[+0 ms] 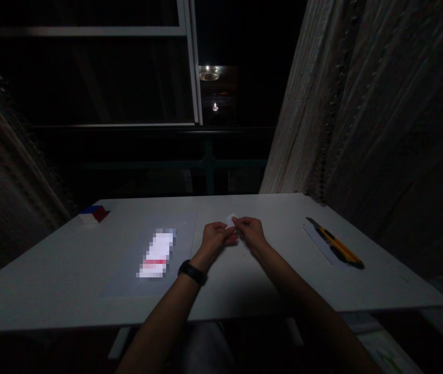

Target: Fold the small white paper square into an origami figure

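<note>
A small white piece of paper (231, 220) is pinched between my two hands, a little above the middle of the white table (221, 291). My left hand (216, 236), below a dark wristwatch (192, 272), has its fingers closed on the paper's lower left side. From the right, my right hand (249, 229) grips the paper with thumb and forefinger. The fingers cover much of the paper, and dim light blurs its folds and edges.
To the left, a lit phone (158, 254) lies on a pale sheet (122, 280). A box cutter (336, 243) rests at the right by a white paper strip (318, 244). A multicoloured block (93, 214) sits back left. Curtains (295, 98) hang beyond the table.
</note>
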Available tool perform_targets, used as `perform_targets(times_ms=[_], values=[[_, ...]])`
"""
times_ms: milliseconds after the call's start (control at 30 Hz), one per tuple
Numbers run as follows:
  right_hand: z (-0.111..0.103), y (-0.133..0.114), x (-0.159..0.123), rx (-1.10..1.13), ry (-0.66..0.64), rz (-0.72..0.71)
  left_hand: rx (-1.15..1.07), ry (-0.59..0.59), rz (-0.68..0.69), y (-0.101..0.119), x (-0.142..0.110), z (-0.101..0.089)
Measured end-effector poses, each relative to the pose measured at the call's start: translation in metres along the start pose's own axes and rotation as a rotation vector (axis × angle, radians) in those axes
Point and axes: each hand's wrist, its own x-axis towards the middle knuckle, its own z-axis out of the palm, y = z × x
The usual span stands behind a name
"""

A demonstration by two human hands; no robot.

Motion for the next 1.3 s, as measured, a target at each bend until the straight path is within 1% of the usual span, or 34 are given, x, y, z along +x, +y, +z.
perform_targets(times_ms=[200,267,367,500,633,700,867,1033,1200,1300], values=[[-0.0019,0.0012,0.0,0.026,-0.045,0.014,-0.018,-0.014,0.049,0.0001,-0.0007,-0.001],[-0.002,0.0012,0.0002,0.047,-0.038,0.033,-0.027,-0.013,0.058,-0.0003,-0.0002,-0.0016],[-0.0012,-0.0003,-0.0003,0.074,-0.034,0.068,-0.032,-0.016,0.055,-0.0009,0.0007,-0.0028],[-0.0004,-0.0038,-0.0023,0.118,-0.056,0.07,-0.039,-0.051,0.044,-0.0005,0.0004,-0.0042],[-0.0025,-0.0042,-0.0026,0.159,-0.122,0.112,-0.021,-0.078,0.014,0.0019,-0.0031,-0.003],[-0.0036,-0.0027,-0.002,0.151,-0.127,0.12,-0.009,-0.076,0.014,0.0026,-0.0046,-0.002],[-0.0043,-0.002,-0.0016,0.117,-0.072,0.13,0.026,-0.06,0.018,-0.0003,-0.0025,-0.0023],[-0.0055,-0.0055,-0.002,0.087,-0.125,0.111,0.016,-0.068,0.001,-0.002,0.0014,-0.0053],[-0.0067,-0.0062,-0.0018,0.03,-0.086,0.067,0.007,-0.084,0.007,-0.0004,0.0006,-0.0057],[-0.008,-0.0055,-0.001,0.015,-0.129,0.059,0.002,-0.064,0.019,-0.0003,0.0006,-0.0057]])
